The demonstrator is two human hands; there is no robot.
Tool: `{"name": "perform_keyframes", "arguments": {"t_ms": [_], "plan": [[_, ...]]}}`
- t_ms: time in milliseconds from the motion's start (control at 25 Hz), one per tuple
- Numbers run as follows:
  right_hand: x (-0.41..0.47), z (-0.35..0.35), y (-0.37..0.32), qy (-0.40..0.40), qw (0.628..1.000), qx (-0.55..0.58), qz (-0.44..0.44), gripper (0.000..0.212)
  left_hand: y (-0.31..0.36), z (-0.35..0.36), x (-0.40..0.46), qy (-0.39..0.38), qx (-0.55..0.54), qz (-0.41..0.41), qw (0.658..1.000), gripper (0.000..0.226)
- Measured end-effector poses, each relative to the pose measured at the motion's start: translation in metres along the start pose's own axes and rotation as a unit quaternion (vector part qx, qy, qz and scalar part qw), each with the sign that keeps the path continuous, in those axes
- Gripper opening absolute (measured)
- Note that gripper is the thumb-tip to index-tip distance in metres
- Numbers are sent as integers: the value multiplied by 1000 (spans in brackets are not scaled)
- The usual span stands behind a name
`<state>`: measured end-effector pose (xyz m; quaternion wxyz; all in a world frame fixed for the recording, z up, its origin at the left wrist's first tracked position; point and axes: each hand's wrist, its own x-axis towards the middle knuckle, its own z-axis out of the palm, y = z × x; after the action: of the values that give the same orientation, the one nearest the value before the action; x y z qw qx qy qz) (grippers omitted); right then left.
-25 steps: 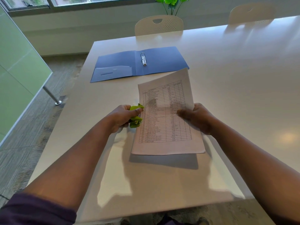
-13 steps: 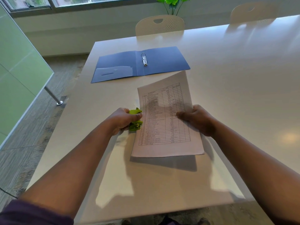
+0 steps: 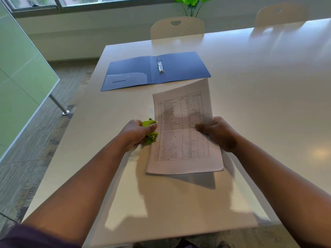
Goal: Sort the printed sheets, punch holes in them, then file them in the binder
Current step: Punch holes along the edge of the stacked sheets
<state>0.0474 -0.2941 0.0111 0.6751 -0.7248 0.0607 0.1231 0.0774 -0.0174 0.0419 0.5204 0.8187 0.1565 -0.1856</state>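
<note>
A stack of printed sheets point(image 3: 182, 133) with a table of figures is held just above the white table point(image 3: 259, 104), its far end tilted up. My right hand point(image 3: 218, 133) pinches the stack's right edge, thumb on top. My left hand point(image 3: 138, 134) grips a small green hole punch point(image 3: 150, 130) clamped on the stack's left edge. A blue ring binder point(image 3: 179, 68) lies open and flat farther back, its metal rings point(image 3: 160, 66) upright at the spine.
Two white chairs point(image 3: 177, 27) stand at the table's far side, with a green plant point(image 3: 192, 2) behind them by the window. A green glass partition point(image 3: 19, 72) runs along the left. The table's left edge lies close to my left arm.
The sheets and both hands have drifted slightly toward me. My left hand has closed tighter round the green punch on the paper's left edge.
</note>
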Motion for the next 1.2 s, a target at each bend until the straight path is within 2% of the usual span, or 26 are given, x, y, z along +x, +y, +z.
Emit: {"name": "perform_keyframes", "arguments": {"t_ms": [200, 320, 480, 600, 720, 840, 920, 1000, 1080, 1120, 1200], "plan": [[-1, 3, -5, 10, 999, -48, 11, 14, 0, -5, -5, -34, -25, 2, 999, 35], [0, 2, -10, 19, 997, -68, 21, 9, -9, -12, -6, -62, -17, 12, 998, 51], [5, 1, -13, 34, 992, -117, 44, 5, -22, -13, -12, -73, -18, 69, 995, 72], [6, 2, -13, 61, 988, -133, 54, 24, -29, -11, -12, -54, -8, 99, 994, 79], [9, -3, -8, 102, 976, -189, 42, 58, -34, -11, -12, -46, -7, 119, 992, 76], [12, -6, -3, 152, 932, -327, 26, 89, -36, -10, -12, -34, -2, 133, 990, 73], [12, -7, -1, 167, 895, -414, 22, 97, -35, -10, -12, -34, 1, 133, 991, 72], [9, -3, -2, 184, 855, -485, 12, 95, -35, -10, -11, -37, -3, 134, 990, 72], [5, 8, -5, 214, 821, -526, -53, 83, -36, -9, -10, -37, -3, 134, 990, 72], [3, 17, -6, 219, 818, -520, -112, 71, -37, -10, -9, -36, -3, 132, 991, 73], [2, 39, -9, 177, 841, -461, -220, 44, -37, -12, -6, -44, -13, 124, 991, 71]]}}
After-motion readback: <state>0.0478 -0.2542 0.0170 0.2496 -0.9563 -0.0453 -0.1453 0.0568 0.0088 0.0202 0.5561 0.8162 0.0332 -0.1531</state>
